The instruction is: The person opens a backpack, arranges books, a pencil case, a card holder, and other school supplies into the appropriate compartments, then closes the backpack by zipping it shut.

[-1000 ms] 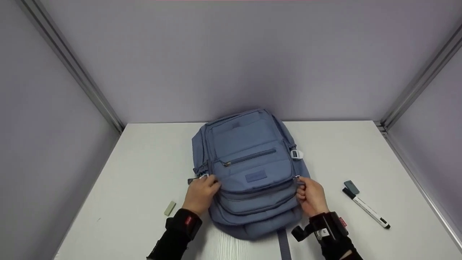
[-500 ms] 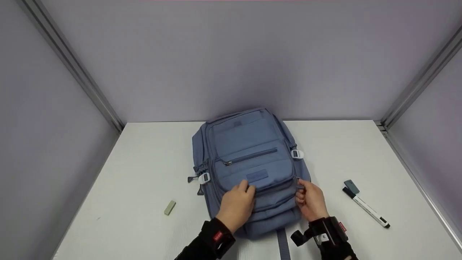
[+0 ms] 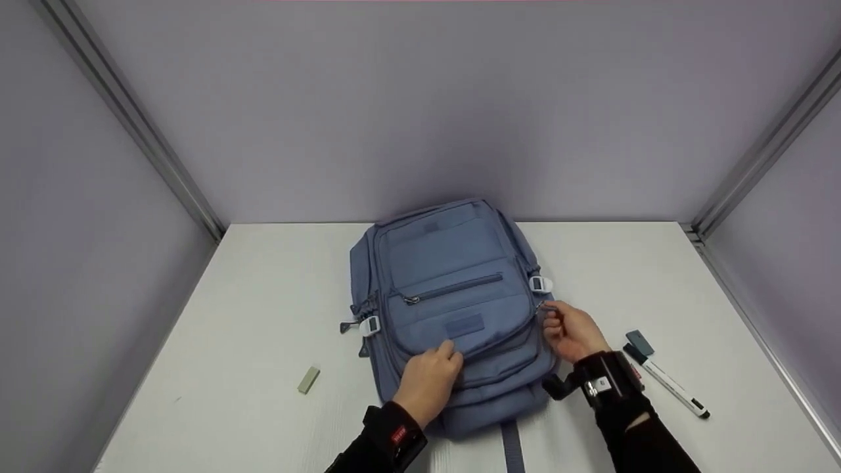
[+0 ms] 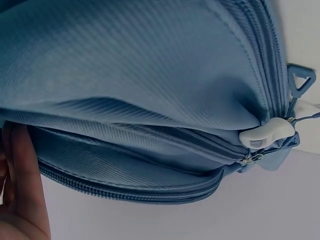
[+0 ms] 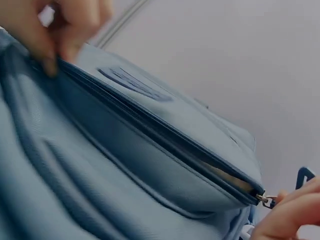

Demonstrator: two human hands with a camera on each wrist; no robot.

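A blue backpack point(image 3: 447, 249) lies front side up on the white table. In the head view my left hand point(image 3: 430, 378) is at the lower edge of its front pocket; the right wrist view shows that hand's finger and thumb pinching the zipped pocket edge point(image 5: 135, 107). My right hand point(image 3: 570, 332) pinches a zipper pull at the pocket's right side. Its metal zipper slider point(image 5: 264, 199) shows in the right wrist view, with the zip parted beside it and something beige visible in the gap. A white buckle point(image 3: 370, 326) hangs on the bag's left side, another white buckle point(image 3: 541, 284) on its right.
Left of the bag lies a small pale green block point(image 3: 309, 380). To the right are a grey-blue block point(image 3: 639, 342) and a white marker point(image 3: 670, 384) with black ends, close to my right wrist. Grey panels point(image 3: 453, 112) stand around the table.
My left hand has gone from the bag's left side to the pocket's lower front edge. My right hand has moved up along the right side with the zipper pull.
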